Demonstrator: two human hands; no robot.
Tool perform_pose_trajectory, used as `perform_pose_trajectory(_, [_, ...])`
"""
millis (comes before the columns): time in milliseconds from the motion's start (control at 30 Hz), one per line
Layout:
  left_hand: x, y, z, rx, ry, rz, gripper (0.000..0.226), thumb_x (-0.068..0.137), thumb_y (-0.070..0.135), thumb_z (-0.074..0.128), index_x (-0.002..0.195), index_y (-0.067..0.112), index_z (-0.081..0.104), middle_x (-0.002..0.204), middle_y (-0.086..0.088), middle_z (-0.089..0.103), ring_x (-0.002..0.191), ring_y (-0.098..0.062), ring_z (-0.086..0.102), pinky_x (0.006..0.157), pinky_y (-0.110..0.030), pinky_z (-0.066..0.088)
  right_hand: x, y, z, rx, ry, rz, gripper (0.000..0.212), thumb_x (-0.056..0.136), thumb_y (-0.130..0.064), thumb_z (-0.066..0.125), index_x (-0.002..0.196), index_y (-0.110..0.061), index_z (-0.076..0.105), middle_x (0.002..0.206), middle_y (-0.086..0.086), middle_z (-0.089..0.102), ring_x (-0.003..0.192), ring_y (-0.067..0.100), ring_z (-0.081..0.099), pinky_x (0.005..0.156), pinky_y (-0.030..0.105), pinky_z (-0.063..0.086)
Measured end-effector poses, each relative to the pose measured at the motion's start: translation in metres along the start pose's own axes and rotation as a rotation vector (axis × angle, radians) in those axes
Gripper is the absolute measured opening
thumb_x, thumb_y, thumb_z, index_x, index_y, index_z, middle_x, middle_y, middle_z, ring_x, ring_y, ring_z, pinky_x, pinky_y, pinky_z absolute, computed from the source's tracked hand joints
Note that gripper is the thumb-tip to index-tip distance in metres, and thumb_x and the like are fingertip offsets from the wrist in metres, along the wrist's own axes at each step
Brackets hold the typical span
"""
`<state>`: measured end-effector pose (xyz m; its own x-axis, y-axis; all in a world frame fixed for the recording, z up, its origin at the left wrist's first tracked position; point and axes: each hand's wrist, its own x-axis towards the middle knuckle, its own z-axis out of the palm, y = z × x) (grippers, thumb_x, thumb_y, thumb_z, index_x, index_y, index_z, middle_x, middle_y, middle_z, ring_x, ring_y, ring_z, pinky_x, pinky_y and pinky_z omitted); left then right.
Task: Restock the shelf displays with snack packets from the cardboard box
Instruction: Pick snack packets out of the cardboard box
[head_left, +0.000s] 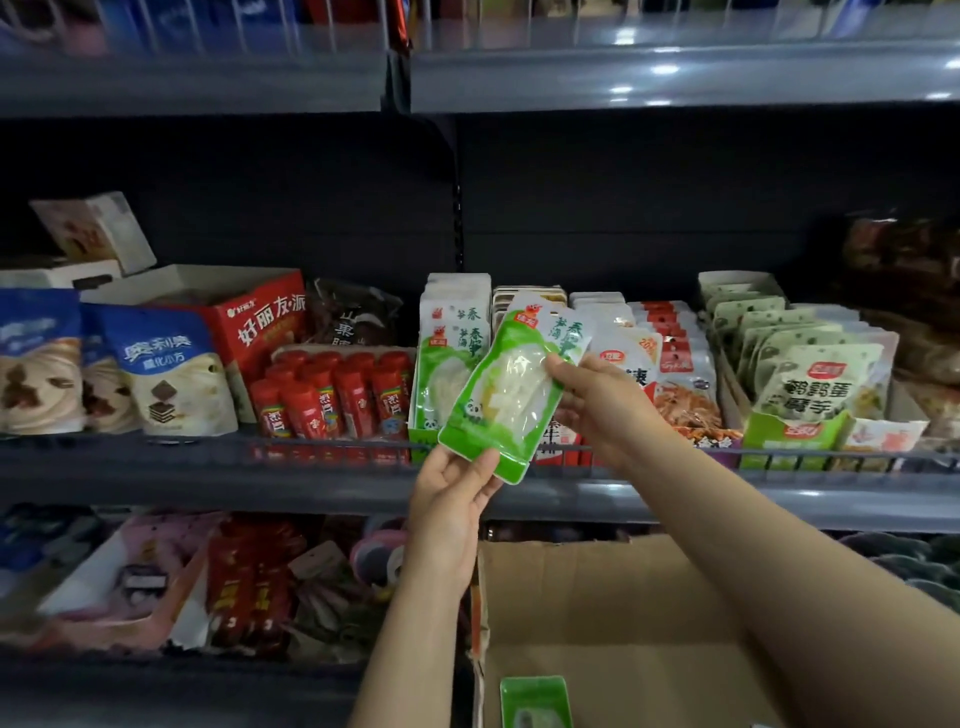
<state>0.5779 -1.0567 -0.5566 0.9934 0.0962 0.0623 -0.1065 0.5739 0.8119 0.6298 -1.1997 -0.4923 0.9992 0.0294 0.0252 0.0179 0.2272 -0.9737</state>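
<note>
A: Where's the packet sitting right now?

B: The green snack packet (511, 384) is being held up in the air, in front of the middle shelf (208, 470), over the row of matching green packets (447, 358) standing in their display tray.

A: Which way is it pointing?

B: Its long axis is running diagonally, lower-left to upper-right. The white header end with the hang hole is pointing up and to the right, toward the shelf back; the solid green bottom edge is pointing down-left, toward the person. Printed face is facing the camera.

A: Hands?

B: The left hand (452, 499) is pinching the bottom green edge, thumb on the front, fingers behind. The right hand (597, 400) is gripping the right side near the middle, fingertips curling onto the clear window. Both grips are closed on the same packet.

A: The box?

B: The cardboard box (613, 613) is sitting open below the shelf, at lower right, under the right forearm. One more green packet (535, 701) is lying inside at the bottom edge of view, partly cut off.

A: Neighbours on the shelf?

B: Red sausage sticks (332, 400) are standing to the left of the green row, orange-and-white packets (670, 364) to the right.
</note>
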Motion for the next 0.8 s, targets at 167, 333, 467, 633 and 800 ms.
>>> perform_pose_trajectory(167, [0.008,-0.005,-0.008,0.240,0.150,0.148,0.041,0.086,0.007,0.065,0.122,0.017,0.050,0.109,0.002,0.065,0.101,-0.008,0.064,0.086,-0.025,0.052,0.028,-0.016,0.021,-0.139,0.043,-0.089,0.009,0.090,-0.014,0.061,0.099,-0.011,0.062,0.088,0.004,0.068,0.065,0.013,0.062,0.059,0.026,0.049])
perform_pose_trajectory(333, [0.016,-0.014,-0.013,0.640,0.276,0.287,0.046,0.090,0.016,0.061,0.133,0.021,0.044,0.129,0.009,0.048,0.114,-0.002,0.049,0.078,-0.004,0.044,0.059,-0.019,0.041,-0.194,0.114,-0.132,0.004,0.089,-0.013,0.064,0.090,-0.016,0.062,0.088,0.001,0.068,0.076,0.016,0.065,0.067,0.027,0.053])
perform_pose_trajectory(467, [0.020,-0.021,-0.023,1.108,0.282,0.383,0.051,0.094,0.019,0.052,0.143,0.023,0.036,0.150,0.007,0.030,0.138,-0.010,0.028,0.110,-0.025,0.028,0.075,-0.013,0.055,-0.249,0.126,-0.170,0.012,0.089,-0.013,0.064,0.100,-0.014,0.062,0.086,-0.001,0.066,0.074,0.011,0.063,0.077,0.028,0.054])
perform_pose_trajectory(633, [0.022,-0.026,-0.029,1.398,0.191,0.338,0.059,0.097,0.026,0.045,0.149,0.033,0.018,0.158,0.011,-0.003,0.145,-0.009,-0.008,0.117,-0.039,0.003,0.097,-0.008,0.071,-0.353,0.156,-0.179,0.033,0.088,-0.021,0.065,0.119,-0.010,0.060,0.111,0.004,0.067,0.094,0.020,0.065,0.085,0.034,0.054])
perform_pose_trajectory(800, [0.023,-0.028,-0.033,1.510,0.156,0.341,0.063,0.098,0.027,0.041,0.150,0.034,0.006,0.156,0.010,-0.019,0.138,-0.004,-0.024,0.114,-0.032,-0.007,0.105,0.003,0.072,-0.737,0.078,-0.209,0.043,0.086,-0.029,0.067,0.124,-0.011,0.059,0.113,0.004,0.065,0.096,0.019,0.063,0.083,0.028,0.049])
